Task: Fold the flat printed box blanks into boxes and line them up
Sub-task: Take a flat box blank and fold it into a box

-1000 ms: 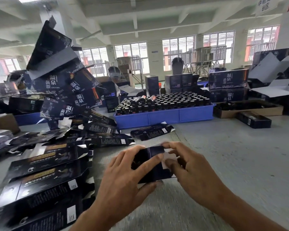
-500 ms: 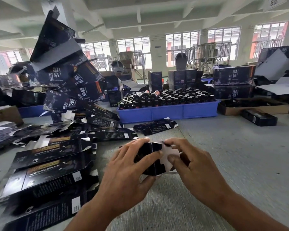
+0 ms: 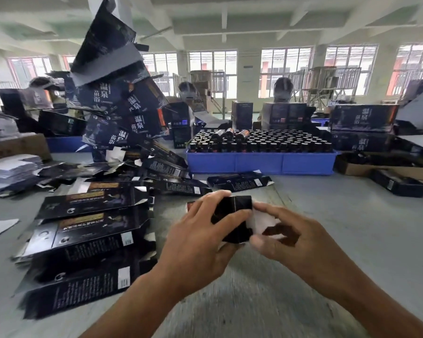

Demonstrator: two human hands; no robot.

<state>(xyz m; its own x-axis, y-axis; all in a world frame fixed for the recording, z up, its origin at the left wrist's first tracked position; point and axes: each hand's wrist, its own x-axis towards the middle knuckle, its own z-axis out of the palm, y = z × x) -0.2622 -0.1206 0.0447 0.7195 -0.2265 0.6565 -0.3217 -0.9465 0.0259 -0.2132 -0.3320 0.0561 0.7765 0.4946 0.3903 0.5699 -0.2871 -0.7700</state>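
Observation:
A small black printed box (image 3: 235,215) is held end-on above the grey table (image 3: 352,228), partly formed into a tube. My left hand (image 3: 200,242) grips its left side, thumb underneath and fingers over the top. My right hand (image 3: 288,237) pinches the white inside of an end flap (image 3: 260,222) at the box's right end. Flat black box blanks (image 3: 88,230) lie overlapped in a row at the left of the table. One loose blank (image 3: 239,182) lies just beyond my hands.
A blue tray (image 3: 259,163) full of dark bottles stands behind. A tall leaning heap of larger black cartons (image 3: 115,103) rises at the back left. Open brown and black trays (image 3: 398,182) sit at the right. People work behind the far boxes.
The box has turned and squared up between my hands, and its white end flap now shows more under my right fingers. The view has tilted slightly.

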